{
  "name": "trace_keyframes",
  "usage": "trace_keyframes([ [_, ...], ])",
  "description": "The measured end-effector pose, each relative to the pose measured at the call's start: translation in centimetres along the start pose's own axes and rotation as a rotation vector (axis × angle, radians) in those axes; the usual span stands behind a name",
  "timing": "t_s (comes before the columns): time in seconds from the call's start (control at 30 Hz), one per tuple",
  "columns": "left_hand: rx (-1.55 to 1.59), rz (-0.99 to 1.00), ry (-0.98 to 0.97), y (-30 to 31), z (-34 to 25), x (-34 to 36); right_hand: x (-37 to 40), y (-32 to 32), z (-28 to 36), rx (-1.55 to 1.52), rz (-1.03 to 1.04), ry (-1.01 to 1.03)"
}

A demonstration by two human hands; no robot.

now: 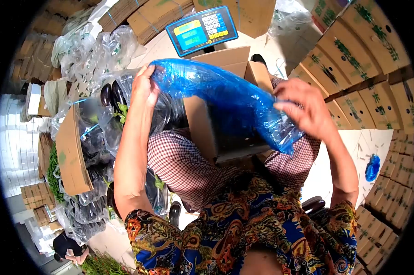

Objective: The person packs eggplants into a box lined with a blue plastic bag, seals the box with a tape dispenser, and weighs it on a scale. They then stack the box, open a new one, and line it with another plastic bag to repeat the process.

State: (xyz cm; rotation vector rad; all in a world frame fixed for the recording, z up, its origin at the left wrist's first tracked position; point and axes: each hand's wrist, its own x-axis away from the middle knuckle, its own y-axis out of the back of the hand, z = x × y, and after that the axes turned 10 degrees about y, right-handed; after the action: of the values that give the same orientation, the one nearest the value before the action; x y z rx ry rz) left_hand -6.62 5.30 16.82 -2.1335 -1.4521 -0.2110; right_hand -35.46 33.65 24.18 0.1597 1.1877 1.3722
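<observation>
A blue plastic bag (216,75) is stretched out between my two hands, above an open cardboard box (200,126) that stands between my knees. My left hand (144,87) pinches the bag's left end. At the other end my right hand (305,109), slightly blurred, has its thumb and fingers closed on the bag's edge. The bag hangs lower on the right side, near my right knee. Part of the box's dark interior shows below the bag; the rest is hidden behind the film.
A blue weighing scale display (202,31) stands behind the box. Dark eggplants (111,96) and clear plastic bags (101,48) lie on the left. Stacked cartons (360,110) line the right. A crumpled blue bag (373,167) is on the floor. Another person (67,247) bends at lower left.
</observation>
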Motion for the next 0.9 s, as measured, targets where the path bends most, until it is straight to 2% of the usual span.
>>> trace_keyframes([
  [0.03,0.033,-0.047,0.008,0.4,0.0,-0.7,-0.3,0.4,1.8,0.249,0.05,0.128],
  [0.07,0.067,-0.095,0.018,0.8,0.1,-1.4,0.6,-0.6,2.8,0.353,0.043,0.271],
  [0.17,0.025,-0.14,0.035,0.0,0.6,-2.3,4.6,-3.6,7.9,-0.063,0.466,0.373],
  [0.2,0.002,-0.143,0.04,-0.4,0.6,-2.5,8.4,-5.7,8.3,0.21,0.758,0.635],
  [0.23,-0.111,-0.139,0.043,-0.6,0.6,-2.6,9.5,-8.9,10.7,-0.285,1.039,-0.164],
  [0.27,-0.093,-0.111,0.028,-0.8,0.7,-2.7,10.7,-9.6,10.1,-0.28,1.042,-0.206],
  [0.33,-0.052,-0.076,0.006,-1.8,1.0,-1.9,4.5,-7.4,9.0,-0.286,1.065,-0.279],
  [0.4,-0.125,0.021,-0.064,-2.9,0.6,-0.2,1.3,-5.9,6.9,-0.336,0.381,-0.203],
  [0.43,-0.15,0.01,-0.117,-3.5,0.5,0.3,0.1,-5.8,6.3,-0.361,0.19,-0.35],
  [0.47,-0.174,-0.004,-0.169,-4.2,0.4,0.9,-1.4,-5.4,5.6,-0.257,0.173,-0.353],
  [0.53,-0.325,0.03,-0.239,-4.9,-1.1,2.8,-1.9,-6.9,3.4,-0.131,0.078,-0.206],
  [0.63,-0.444,0.017,-0.344,-4.9,-2.2,4.5,-2.8,-8.6,2.2,-0.211,0.313,-0.321],
  [0.73,-0.427,0.001,-0.401,-6.3,-2.2,6.3,-7.5,-9.4,3.6,-0.337,0.103,-0.395],
  [0.83,-0.369,-0.003,-0.394,-8.0,-2.2,7.7,-10.6,-13.8,2.3,-0.814,-0.17,-0.379],
  [0.9,-0.498,-0.04,-0.507,-7.8,-2.4,7.4,-11.4,-14.6,1.4,-0.593,-0.174,-0.3],
])
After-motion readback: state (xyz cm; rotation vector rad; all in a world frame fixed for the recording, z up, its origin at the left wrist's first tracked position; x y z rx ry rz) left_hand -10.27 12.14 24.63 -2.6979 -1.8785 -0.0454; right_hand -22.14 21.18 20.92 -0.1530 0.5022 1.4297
